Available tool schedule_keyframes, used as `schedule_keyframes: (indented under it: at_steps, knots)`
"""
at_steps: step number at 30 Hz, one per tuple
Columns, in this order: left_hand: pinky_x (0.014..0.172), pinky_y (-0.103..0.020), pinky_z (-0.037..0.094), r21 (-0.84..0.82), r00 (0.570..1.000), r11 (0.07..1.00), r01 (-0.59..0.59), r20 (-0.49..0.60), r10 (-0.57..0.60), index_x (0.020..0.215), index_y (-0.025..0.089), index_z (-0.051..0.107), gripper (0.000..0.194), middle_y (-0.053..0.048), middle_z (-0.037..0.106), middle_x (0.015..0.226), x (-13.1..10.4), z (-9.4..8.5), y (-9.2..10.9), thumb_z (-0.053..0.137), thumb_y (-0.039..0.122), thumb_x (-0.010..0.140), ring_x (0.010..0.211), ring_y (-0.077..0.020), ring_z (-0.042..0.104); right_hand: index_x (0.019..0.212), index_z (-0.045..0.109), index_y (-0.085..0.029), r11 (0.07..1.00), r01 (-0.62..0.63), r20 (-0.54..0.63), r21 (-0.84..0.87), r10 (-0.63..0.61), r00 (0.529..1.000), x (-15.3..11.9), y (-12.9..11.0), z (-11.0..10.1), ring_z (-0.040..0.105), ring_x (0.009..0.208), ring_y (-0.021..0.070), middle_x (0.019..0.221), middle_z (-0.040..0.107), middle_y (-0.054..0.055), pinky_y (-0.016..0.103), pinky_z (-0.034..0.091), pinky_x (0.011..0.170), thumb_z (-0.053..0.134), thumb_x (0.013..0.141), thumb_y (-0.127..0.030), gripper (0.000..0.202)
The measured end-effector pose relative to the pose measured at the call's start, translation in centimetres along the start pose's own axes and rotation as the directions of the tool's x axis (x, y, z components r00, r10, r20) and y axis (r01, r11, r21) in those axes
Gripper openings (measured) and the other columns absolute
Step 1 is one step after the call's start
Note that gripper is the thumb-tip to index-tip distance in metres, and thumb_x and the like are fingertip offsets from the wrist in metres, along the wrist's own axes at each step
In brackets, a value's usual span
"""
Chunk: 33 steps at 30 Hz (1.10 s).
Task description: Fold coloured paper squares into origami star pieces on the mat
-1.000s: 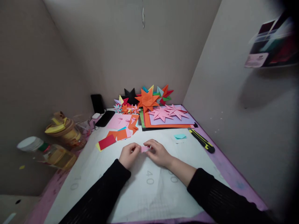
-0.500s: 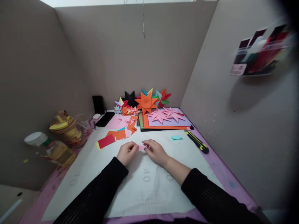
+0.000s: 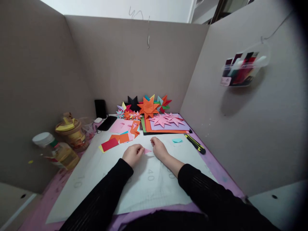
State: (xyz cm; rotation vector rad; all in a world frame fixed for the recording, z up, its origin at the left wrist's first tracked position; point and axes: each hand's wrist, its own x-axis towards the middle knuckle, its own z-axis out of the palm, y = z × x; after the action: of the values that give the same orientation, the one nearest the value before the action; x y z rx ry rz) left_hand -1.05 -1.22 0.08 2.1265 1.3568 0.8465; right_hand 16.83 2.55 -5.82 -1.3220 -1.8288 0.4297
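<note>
A small pink folded paper (image 3: 147, 151) is pinched by its left end in the thumb and fingers of my left hand (image 3: 133, 155), just above the white sheet. Its pointed right end sticks out free. My right hand (image 3: 159, 149) is to the right of the paper, apart from it, with fingers curled in and nothing visible in them. On the sheet to the right lies a folded light-blue paper (image 3: 177, 140).
A black-and-yellow utility knife (image 3: 195, 144) lies at the right. Red (image 3: 109, 145) and orange paper pieces (image 3: 124, 138) are at the left. Folded paper stars (image 3: 149, 107) stand at the back near phones (image 3: 107, 123). A bottle (image 3: 62, 156) stands far left.
My right hand has let go of the pink folded paper and moved away from it, its fingers now curled. My left hand still holds the paper. The camera view has tilted up and turned right.
</note>
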Motion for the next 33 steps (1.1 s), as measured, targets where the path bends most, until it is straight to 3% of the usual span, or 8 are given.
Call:
schedule_keyframes:
  at_steps: [4,9,14,17,20,24,33]
  knots:
    - [0.053,-0.023,0.035,-0.216,0.992,0.968,0.124,0.057,-0.115,0.061,0.016,0.058,0.024,0.001,0.056,0.056,0.1,0.6,-0.1,0.047,0.034,0.075,0.054,-0.0133,0.049,0.086,0.048,-0.019,0.998,0.006,-0.001,0.061,-0.005,1.000,-0.5,-0.5,-0.6,0.049,0.069,0.0153,0.077,0.051,0.001,0.028,0.040,0.066,0.034,0.062,0.001,0.035]
    - [0.054,-0.023,0.038,-0.299,0.972,0.930,0.214,-0.033,-0.234,0.069,0.016,0.060,0.021,0.000,0.059,0.058,0.3,1.4,-1.4,0.050,0.034,0.074,0.054,-0.0139,0.051,0.093,0.051,-0.020,0.960,0.114,0.023,0.254,-0.124,0.992,-2.1,-2.3,-2.0,0.053,0.081,0.0167,0.086,0.055,0.004,0.031,0.043,0.073,0.038,0.075,-0.007,0.026]
    - [0.057,-0.024,0.041,-0.391,0.967,0.893,0.223,-0.028,-0.254,0.082,0.014,0.063,0.023,-0.002,0.062,0.065,0.4,2.1,-2.1,0.052,0.033,0.073,0.058,-0.0145,0.055,0.111,0.050,-0.021,0.947,0.255,0.040,0.196,-0.267,0.963,-2.4,-3.3,-2.1,0.044,0.107,0.0226,0.113,0.049,0.010,0.039,0.038,0.090,0.051,0.068,-0.007,0.045]
    - [0.061,-0.025,0.043,-0.393,0.976,0.899,0.191,-0.023,-0.218,0.087,0.014,0.065,0.025,-0.004,0.065,0.071,0.1,2.6,-1.6,0.051,0.031,0.074,0.063,-0.0148,0.056,0.107,0.053,-0.020,0.964,0.211,0.038,0.162,-0.220,0.975,-2.2,-3.0,-1.9,0.049,0.097,0.0207,0.103,0.054,0.009,0.036,0.040,0.085,0.053,0.071,-0.014,0.037]
    - [0.065,-0.026,0.044,-0.392,0.979,0.907,0.153,-0.066,-0.193,0.086,0.015,0.067,0.024,-0.005,0.067,0.076,-0.7,3.1,-0.7,0.054,0.030,0.073,0.069,-0.0162,0.058,0.087,0.061,-0.019,0.968,0.115,0.097,0.222,-0.139,0.986,-2.3,-2.7,-1.7,0.053,0.075,0.0161,0.081,0.060,0.003,0.029,0.042,0.071,0.049,0.079,-0.022,0.015]
    - [0.058,-0.025,0.043,-0.418,0.962,0.890,0.184,-0.110,-0.251,0.083,0.015,0.067,0.025,-0.003,0.064,0.064,-1.8,3.3,0.1,0.059,0.034,0.068,0.063,-0.0162,0.057,0.068,0.057,-0.017,0.939,-0.064,0.110,0.339,0.028,0.993,-2.7,-2.7,-1.6,0.047,0.058,0.0121,0.060,0.053,-0.001,0.023,0.037,0.057,0.048,0.080,-0.036,0.024]
    - [0.044,-0.020,0.035,-0.452,0.971,0.870,0.196,-0.035,-0.237,0.076,0.014,0.061,0.027,0.003,0.054,0.051,-2.0,3.4,0.0,0.059,0.039,0.067,0.043,-0.0086,0.044,0.061,0.052,-0.016,0.918,-0.084,0.237,0.388,-0.011,0.971,-2.7,-2.9,-1.7,0.043,0.057,0.0104,0.059,0.049,-0.003,0.021,0.035,0.056,0.049,0.077,-0.033,0.023]
